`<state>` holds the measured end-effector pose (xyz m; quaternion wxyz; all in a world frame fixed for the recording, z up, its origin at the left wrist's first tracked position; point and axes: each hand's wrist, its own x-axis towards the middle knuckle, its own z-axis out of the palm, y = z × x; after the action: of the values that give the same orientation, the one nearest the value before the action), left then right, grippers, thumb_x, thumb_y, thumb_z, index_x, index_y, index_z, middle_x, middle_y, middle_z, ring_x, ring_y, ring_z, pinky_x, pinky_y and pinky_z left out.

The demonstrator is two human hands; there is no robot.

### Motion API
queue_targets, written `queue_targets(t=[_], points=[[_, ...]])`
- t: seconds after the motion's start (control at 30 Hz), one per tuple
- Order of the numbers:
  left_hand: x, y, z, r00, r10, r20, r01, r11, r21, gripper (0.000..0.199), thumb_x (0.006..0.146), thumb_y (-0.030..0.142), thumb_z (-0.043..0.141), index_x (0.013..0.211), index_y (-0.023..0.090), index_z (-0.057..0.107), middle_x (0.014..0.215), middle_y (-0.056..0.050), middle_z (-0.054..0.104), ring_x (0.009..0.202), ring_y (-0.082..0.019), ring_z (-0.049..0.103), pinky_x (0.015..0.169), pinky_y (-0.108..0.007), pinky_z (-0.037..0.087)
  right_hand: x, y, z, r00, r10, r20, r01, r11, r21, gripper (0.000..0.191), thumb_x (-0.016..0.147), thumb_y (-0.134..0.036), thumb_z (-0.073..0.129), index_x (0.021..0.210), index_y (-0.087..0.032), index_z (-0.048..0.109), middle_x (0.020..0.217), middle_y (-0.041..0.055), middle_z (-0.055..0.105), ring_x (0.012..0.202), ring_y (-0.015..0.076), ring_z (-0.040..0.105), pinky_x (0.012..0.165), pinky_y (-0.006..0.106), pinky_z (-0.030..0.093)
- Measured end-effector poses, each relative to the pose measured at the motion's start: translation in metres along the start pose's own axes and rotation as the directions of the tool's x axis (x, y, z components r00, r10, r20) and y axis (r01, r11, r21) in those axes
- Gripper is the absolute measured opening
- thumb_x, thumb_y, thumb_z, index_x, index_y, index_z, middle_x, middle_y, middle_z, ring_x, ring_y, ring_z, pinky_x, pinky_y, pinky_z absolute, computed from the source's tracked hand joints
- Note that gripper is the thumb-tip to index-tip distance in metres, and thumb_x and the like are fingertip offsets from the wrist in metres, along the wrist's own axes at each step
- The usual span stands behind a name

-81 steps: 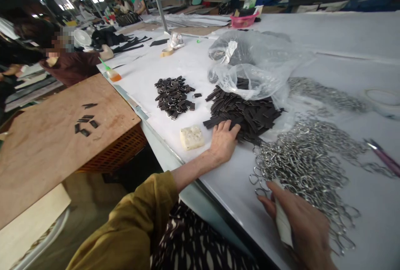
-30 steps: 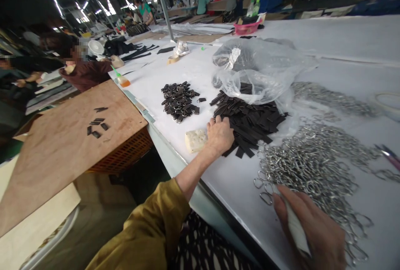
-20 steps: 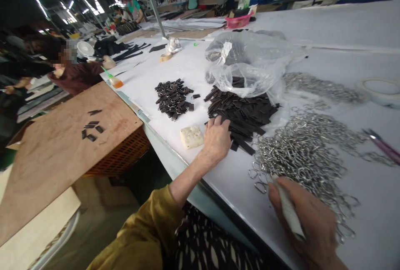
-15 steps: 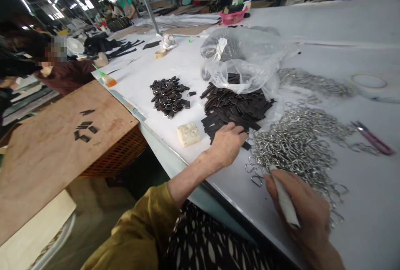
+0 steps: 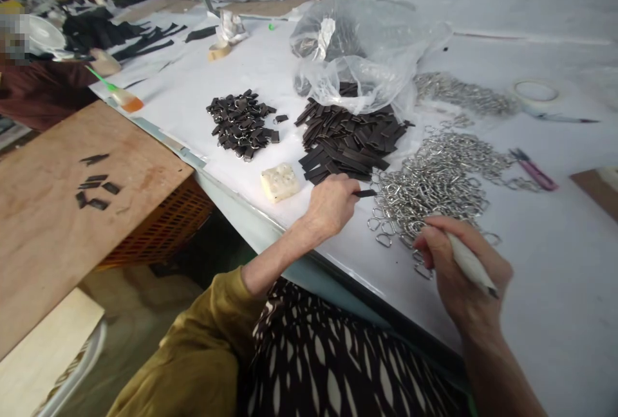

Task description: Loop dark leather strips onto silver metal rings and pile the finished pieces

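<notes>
Pinched in my left hand point(image 5: 334, 203) is a short dark strip point(image 5: 365, 193), sticking out to the right of the fingers. Just above it lies a heap of dark strips point(image 5: 352, 140). My right hand point(image 5: 470, 275) is closed round a white-wrapped, pen-like tool point(image 5: 469, 262) with a dark rear end. Its fingertips are at the lower edge of a pile of metal rings point(image 5: 441, 176); whether they also pinch a ring I cannot tell. To the left sits a pile of strips looped through rings point(image 5: 241, 122), with a pale yellowish block point(image 5: 280, 182) below it.
Behind the strips lies a clear plastic bag point(image 5: 367, 37). Thread snips point(image 5: 535, 169) and a tape roll point(image 5: 535, 90) are on the right. A glue bottle point(image 5: 123, 98) stands near the table edge. Several strips lie on a wooden board point(image 5: 43, 211). A co-worker's sleeve point(image 5: 43, 89) shows far left.
The view has tilted down and shifted right. My left hand has drawn a strip away from the heap. My right hand has turned, its fingertips now against the ring pile.
</notes>
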<state>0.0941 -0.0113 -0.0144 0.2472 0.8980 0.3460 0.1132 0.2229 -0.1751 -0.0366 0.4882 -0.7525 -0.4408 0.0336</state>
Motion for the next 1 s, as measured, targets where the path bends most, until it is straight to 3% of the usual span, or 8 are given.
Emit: queue_targets(t=[0.1, 0.17, 0.23, 0.33, 0.4, 0.7, 0.83, 1.0], points=[[-0.023, -0.004, -0.006, 0.983, -0.184, -0.008, 0.157, 0.858, -0.489, 0.010, 0.078, 0.021, 0.054, 0.072, 0.017, 0.061, 0.065, 0.002, 0.057, 0.066, -0.012, 0.054, 0.064, -0.024, 0.044, -0.009, 0.003, -0.001, 0.974, -0.165, 0.157, 0.180, 0.980, -0.085, 0.017, 0.084, -0.026, 0.058, 0.099, -0.020, 0.063, 0.069, -0.0005, 0.062, 0.052, 0.0108, 0.055, 0.051, 0.023, 0.045], [-0.039, -0.006, -0.006, 0.952, -0.296, 0.082, 0.263, 0.645, -0.718, 0.010, 0.077, 0.022, 0.054, 0.073, 0.015, 0.060, 0.063, 0.001, 0.058, 0.063, -0.011, 0.055, 0.057, -0.022, 0.045, -0.013, 0.003, 0.000, 0.937, -0.266, 0.225, 0.303, 0.941, -0.149, 0.016, 0.084, -0.024, 0.055, 0.097, -0.020, 0.064, 0.071, 0.0013, 0.063, 0.057, 0.0129, 0.056, 0.053, 0.025, 0.042], [-0.054, -0.007, -0.003, 0.909, -0.355, 0.217, 0.364, 0.426, -0.829, 0.010, 0.075, 0.022, 0.055, 0.078, 0.014, 0.061, 0.067, -0.001, 0.061, 0.063, -0.013, 0.059, 0.052, -0.022, 0.046, -0.013, 0.003, 0.002, 0.861, -0.401, 0.313, 0.485, 0.833, -0.267, 0.019, 0.085, -0.020, 0.049, 0.097, -0.017, 0.064, 0.071, 0.0043, 0.062, 0.059, 0.0156, 0.055, 0.053, 0.027, 0.039], [-0.069, -0.009, 0.004, 0.854, -0.362, 0.373, 0.461, 0.196, -0.866, 0.018, 0.073, 0.023, 0.059, 0.087, 0.012, 0.062, 0.071, -0.004, 0.065, 0.063, -0.014, 0.062, 0.050, -0.023, 0.050, -0.012, 0.002, 0.007, 0.714, -0.524, 0.465, 0.695, 0.610, -0.380, 0.023, 0.082, -0.017, 0.045, 0.096, -0.011, 0.063, 0.083, 0.0131, 0.065, 0.071, 0.0224, 0.058, 0.060, 0.032, 0.043], [-0.075, -0.011, 0.008, 0.837, -0.345, 0.425, 0.483, 0.099, -0.870, 0.021, 0.072, 0.023, 0.061, 0.089, 0.010, 0.063, 0.072, -0.005, 0.066, 0.065, -0.015, 0.064, 0.054, -0.024, 0.052, -0.010, 0.001, 0.011, 0.658, -0.535, 0.530, 0.748, 0.546, -0.377, 0.023, 0.081, -0.016, 0.045, 0.094, -0.010, 0.063, 0.093, 0.0174, 0.066, 0.083, 0.0267, 0.058, 0.069, 0.036, 0.045], [-0.076, -0.012, 0.008, 0.814, -0.259, 0.520, 0.519, -0.079, -0.851, 0.019, 0.070, 0.021, 0.064, 0.084, 0.009, 0.063, 0.072, -0.005, 0.066, 0.067, -0.016, 0.066, 0.058, -0.025, 0.053, -0.009, 0.001, 0.015, 0.532, -0.588, 0.609, 0.846, 0.391, -0.362, 0.023, 0.082, -0.008, 0.043, 0.090, -0.010, 0.065, 0.097, 0.0210, 0.065, 0.086, 0.0274, 0.059, 0.074, 0.038, 0.046], [-0.076, -0.013, 0.009, 0.805, -0.247, 0.540, 0.529, -0.113, -0.841, 0.019, 0.070, 0.019, 0.062, 0.086, 0.008, 0.064, 0.071, -0.005, 0.066, 0.066, -0.015, 0.066, 0.058, -0.025, 0.054, -0.006, 0.008, 0.012, 0.547, -0.615, 0.568, 0.836, 0.439, -0.330, 0.022, 0.082, -0.008, 0.043, 0.091, -0.011, 0.063, 0.092, 0.0171, 0.067, 0.082, 0.0255, 0.061, 0.072, 0.037, 0.047], [-0.079, -0.010, 0.011, 0.776, -0.258, 0.576, 0.579, -0.072, -0.812, 0.018, 0.071, 0.013, 0.057, 0.087, 0.009, 0.065, 0.072, -0.006, 0.066, 0.065, -0.014, 0.066, 0.056, -0.023, 0.054, -0.003, -0.004, 0.011, 0.736, -0.561, 0.379, 0.670, 0.687, -0.283, 0.020, 0.083, -0.008, 0.051, 0.100, -0.013, 0.060, 0.095, 0.0130, 0.068, 0.081, 0.0215, 0.064, 0.069, 0.031, 0.049]])
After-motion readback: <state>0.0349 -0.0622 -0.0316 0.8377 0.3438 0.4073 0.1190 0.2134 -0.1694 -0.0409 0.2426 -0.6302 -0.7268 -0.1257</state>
